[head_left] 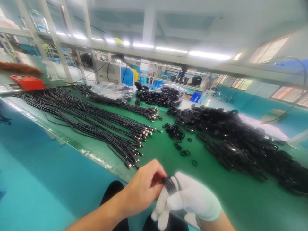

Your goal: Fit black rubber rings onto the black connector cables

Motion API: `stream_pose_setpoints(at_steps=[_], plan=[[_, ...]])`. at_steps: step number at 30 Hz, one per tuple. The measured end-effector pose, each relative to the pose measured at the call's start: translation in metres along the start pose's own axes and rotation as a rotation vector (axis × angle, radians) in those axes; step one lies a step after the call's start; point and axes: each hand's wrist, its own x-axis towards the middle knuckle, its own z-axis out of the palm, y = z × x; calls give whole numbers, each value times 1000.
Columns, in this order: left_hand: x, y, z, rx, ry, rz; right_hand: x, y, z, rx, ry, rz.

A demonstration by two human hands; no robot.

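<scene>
In the head view, the bare left hand (pixel 144 187) and white-gloved right hand (pixel 190 195) pinch a small coiled black cable (pixel 171 185) between their fingers, above the near edge of the long green counter (pixel 163 154).

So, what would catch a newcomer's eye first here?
Probably the long black cables, fanned across the left of the green tabletop, metal tips toward the middle. Likely the big heap of black coils on the right comes next. Nearest, a bare left hand and a white-gloved right hand hold a small black coil.
</scene>
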Motion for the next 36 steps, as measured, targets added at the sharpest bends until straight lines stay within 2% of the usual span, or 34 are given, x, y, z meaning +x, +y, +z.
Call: stream_pose_setpoints(at_steps=[3, 6, 9, 12, 14, 19, 24, 26, 28, 30, 36], plan=[[0, -3, 2, -42, 110, 35, -1, -4, 4, -96, 58, 7], [-2, -7, 7, -83, 179, 96, 0, -7, 8, -146, 58, 42], [-5, -10, 13, -74, 247, 254, 1, -7, 11, -154, 43, 54], [-7, -11, 17, -2, 335, 452, 0, -7, 13, -143, 51, 4], [-7, -10, 17, 47, 355, 519, 0, -5, 13, -119, 57, -26], [-5, -7, 15, 105, 323, 547, 0, -1, 12, -133, 48, -53], [-4, 1, 9, 164, 242, 524, -1, -5, 14, -201, 52, -46], [-3, 8, 5, 164, 165, 464, -3, -9, 14, -203, 42, -14], [-2, 16, 0, 187, 30, 405, -7, -14, 14, -210, 37, 32], [0, 22, -4, 223, -63, 409, -9, -17, 14, -239, 40, 60], [6, 19, -5, 242, 16, 517, -6, -15, 22, -281, 85, -19]])
